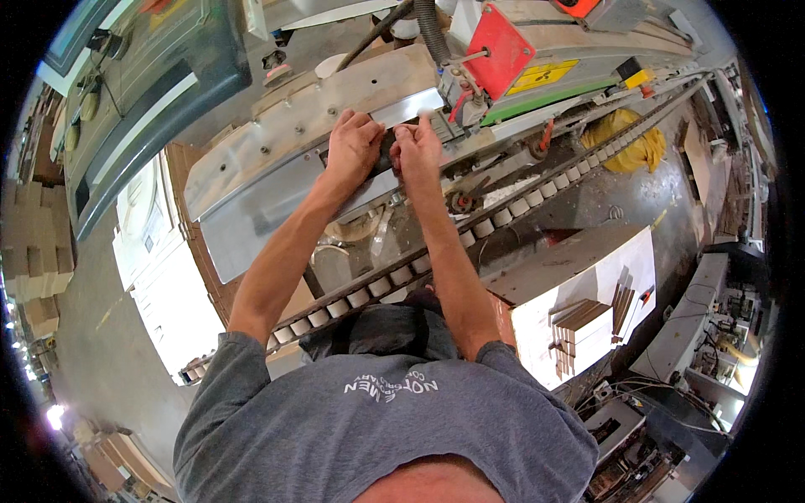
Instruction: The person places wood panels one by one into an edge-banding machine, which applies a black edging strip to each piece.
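Note:
Both arms reach forward to a machine with a long beige guard (335, 94) and a smooth grey metal panel (251, 230) under it. My left hand (355, 147) is closed, its fingers curled at the metal edge. Close on its right, my right hand (417, 151) is closed too, thumb and fingertips pinched together. Between the hands shows a dark part (385, 155), mostly hidden by the fingers. What each hand grips cannot be made out. A shiny metal strip (407, 108) lies just beyond the fingertips.
A red cover (501, 50) and a black hose (432, 33) are to the far right. A rail of white rollers (401, 275) crosses below my forearms. On the right stand a white-topped box (537, 344) bearing thin strips and a yellow bag (625, 141). White boards (155, 277) lie left.

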### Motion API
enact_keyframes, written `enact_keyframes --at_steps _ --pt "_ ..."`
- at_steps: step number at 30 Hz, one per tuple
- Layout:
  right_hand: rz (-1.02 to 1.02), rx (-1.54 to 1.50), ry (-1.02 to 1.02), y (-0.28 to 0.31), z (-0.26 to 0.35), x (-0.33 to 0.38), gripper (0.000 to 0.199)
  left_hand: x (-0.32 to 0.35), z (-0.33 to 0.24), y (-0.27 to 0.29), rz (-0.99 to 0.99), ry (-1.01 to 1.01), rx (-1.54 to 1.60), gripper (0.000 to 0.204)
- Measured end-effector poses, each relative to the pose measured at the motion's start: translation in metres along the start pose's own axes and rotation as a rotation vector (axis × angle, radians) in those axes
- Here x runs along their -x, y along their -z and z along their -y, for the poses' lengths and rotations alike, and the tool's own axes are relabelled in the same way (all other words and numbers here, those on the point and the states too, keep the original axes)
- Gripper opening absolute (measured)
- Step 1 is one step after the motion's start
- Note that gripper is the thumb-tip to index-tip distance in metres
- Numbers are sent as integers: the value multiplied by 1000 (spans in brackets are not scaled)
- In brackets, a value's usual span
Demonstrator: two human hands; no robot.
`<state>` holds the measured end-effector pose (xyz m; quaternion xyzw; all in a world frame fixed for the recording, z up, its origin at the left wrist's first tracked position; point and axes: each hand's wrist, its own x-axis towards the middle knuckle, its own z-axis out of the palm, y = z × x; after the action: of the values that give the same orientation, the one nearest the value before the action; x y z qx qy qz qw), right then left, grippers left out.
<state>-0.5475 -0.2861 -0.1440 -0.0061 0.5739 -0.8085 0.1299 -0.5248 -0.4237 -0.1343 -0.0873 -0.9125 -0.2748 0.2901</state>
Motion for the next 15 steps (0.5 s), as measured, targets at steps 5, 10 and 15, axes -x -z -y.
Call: enact_keyframes --at_steps 5,10,15 --pt "23 32 20 20 17 27 60 -24 -9 -22 11 22 -63 21" --pt "-32 164 94 22 29 86 49 -47 -24 -35 35 177 -182 45" --pt "31 361 127 28 50 141 44 -55 -41 4 197 331 -177 44"
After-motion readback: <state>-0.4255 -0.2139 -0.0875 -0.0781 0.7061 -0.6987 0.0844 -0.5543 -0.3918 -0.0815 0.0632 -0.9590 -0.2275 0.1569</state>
